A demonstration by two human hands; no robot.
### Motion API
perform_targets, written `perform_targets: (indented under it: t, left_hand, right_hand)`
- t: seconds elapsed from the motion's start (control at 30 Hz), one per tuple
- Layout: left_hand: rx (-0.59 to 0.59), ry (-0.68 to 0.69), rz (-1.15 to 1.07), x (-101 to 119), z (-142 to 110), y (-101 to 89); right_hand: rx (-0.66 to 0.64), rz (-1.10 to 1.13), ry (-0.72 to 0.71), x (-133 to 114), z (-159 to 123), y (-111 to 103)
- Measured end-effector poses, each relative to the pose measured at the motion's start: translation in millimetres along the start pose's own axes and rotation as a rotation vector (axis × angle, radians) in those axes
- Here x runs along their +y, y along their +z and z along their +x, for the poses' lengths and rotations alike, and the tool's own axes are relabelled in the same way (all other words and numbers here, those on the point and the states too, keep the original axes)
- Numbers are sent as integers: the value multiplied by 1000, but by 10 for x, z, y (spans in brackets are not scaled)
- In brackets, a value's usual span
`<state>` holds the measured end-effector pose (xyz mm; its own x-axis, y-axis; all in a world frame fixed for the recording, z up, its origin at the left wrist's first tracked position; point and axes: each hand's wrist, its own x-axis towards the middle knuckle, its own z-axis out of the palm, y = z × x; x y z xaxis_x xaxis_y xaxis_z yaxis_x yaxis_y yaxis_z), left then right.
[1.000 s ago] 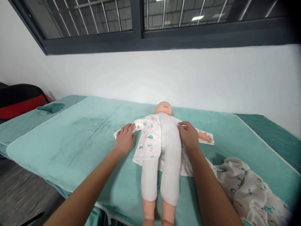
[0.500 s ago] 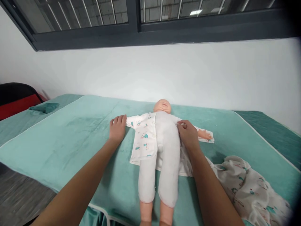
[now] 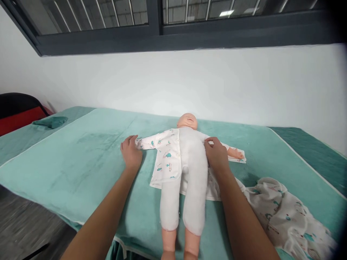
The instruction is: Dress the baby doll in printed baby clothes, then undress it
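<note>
The left hand [image 3: 131, 153] has moved outward to the sleeve [image 3: 148, 142] end.

Left hand [image 3: 131, 153]: placed farther out, palm down, fingers bent. Right hand [image 3: 217, 153]: held with thumb and fingertips drawn together. Both bare forearms are extended forward from the lower edge, wrists set well apart.

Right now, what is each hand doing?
Left hand: closed around the sleeve end of the doll's shirt.
Right hand: fingers bent at the doll's other upper arm; whether it pinches cloth can't be told.
</note>
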<state>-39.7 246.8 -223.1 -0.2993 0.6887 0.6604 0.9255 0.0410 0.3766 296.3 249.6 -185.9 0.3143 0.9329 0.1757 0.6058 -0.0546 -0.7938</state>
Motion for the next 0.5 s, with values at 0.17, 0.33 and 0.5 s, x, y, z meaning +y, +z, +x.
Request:
perform_targets:
  t: [0.17, 0.33, 0.5]
  left_hand:
    - [8, -29, -261, 57, -62, -100]
    - [-252, -92, -454, 474, -25, -177]
    - [-589, 30, -643, 1179, 100, -175]
  right_hand:
    - [-51, 112, 37, -3, 21, 10]
    - [-90, 139, -3, 16, 28, 52]
    - [-179, 210, -118, 10, 13, 101]
